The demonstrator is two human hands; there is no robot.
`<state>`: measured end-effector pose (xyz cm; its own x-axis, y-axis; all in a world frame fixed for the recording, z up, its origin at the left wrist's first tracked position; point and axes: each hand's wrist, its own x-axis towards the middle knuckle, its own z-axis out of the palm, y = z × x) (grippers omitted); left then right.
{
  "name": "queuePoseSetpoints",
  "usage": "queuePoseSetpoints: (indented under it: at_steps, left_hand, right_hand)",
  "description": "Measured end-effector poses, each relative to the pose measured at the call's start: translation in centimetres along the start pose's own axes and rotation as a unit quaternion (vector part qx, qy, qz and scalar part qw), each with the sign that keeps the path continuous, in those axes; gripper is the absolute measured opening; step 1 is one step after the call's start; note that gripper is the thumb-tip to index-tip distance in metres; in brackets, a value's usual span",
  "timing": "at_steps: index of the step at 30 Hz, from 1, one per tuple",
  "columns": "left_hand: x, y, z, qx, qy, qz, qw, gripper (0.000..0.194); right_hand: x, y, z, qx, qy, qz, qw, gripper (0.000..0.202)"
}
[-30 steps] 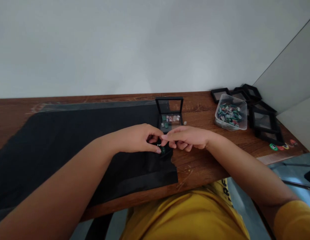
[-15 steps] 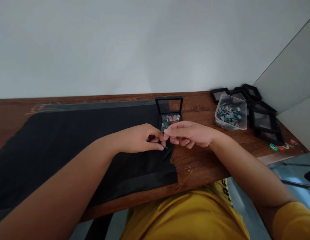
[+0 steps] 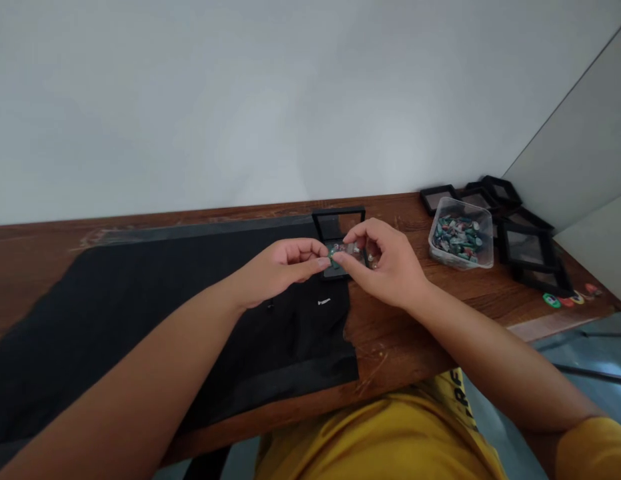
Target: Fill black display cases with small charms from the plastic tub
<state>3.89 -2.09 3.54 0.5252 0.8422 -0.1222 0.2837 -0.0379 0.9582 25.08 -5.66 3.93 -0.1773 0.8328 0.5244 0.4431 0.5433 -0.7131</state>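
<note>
Above a wood-grained table (image 3: pixel 415 337), left hand (image 3: pixel 273 272) pinches a green piece (image 3: pixel 332 256); right hand (image 3: pixel 393 268) curves unclosed.

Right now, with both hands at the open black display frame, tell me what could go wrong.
The small green stone, apparently pinched by the left hand, might slip and fall among the stones in the display frame, nudging them. The right hand, close to the raised lid, could knock it. The white scrap lying loose on the black mat might get brushed aside by either hand.
</note>
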Motion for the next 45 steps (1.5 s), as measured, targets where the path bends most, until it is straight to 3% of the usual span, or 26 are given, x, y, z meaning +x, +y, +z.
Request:
queuePoseSetpoints:
  at_steps: [9,18,25,32,40,43,45]
  left_hand:
    - [0.1,-0.1,0.4,-0.069,0.007,-0.008,0.998,0.043]
    - [-0.1,0.2,0.6,-0.165,0.001,0.002,0.986,0.037]
    - [-0.4,0.8,0.7,-0.216,-0.015,-0.019,0.976,0.038]
    - [-0.5,0.8,1.1,-0.221,-0.029,-0.017,0.975,0.041]
    - [-0.8,1.1,1.7,-0.189,-0.037,0.008,0.981,0.04]
    - [-0.8,1.0,2.0,-0.164,0.002,0.055,0.985,0.032]
    - [-0.7,0.6,2.3,-0.131,0.074,0.12,0.981,0.028]
  right_hand:
    - [-0.3,0.5,0.4,-0.013,-0.025,-0.013,1.0,0.021]
    - [-0.3,0.5,0.5,0.029,-0.029,0.004,0.999,0.006]
    - [-0.6,0.5,0.6,0.05,-0.023,-0.061,0.997,0.01]
    - [-0.5,0.2,0.5,0.073,-0.026,-0.121,0.99,0.011]
    - [-0.5,0.0,0.5,0.091,0.01,-0.133,0.987,0.011]
    - [-0.5,-0.2,0.5,0.103,0.018,-0.119,0.987,0.011]
    - [-0.4,-0.3,0.5,0.111,0.019,-0.1,0.989,0.013]
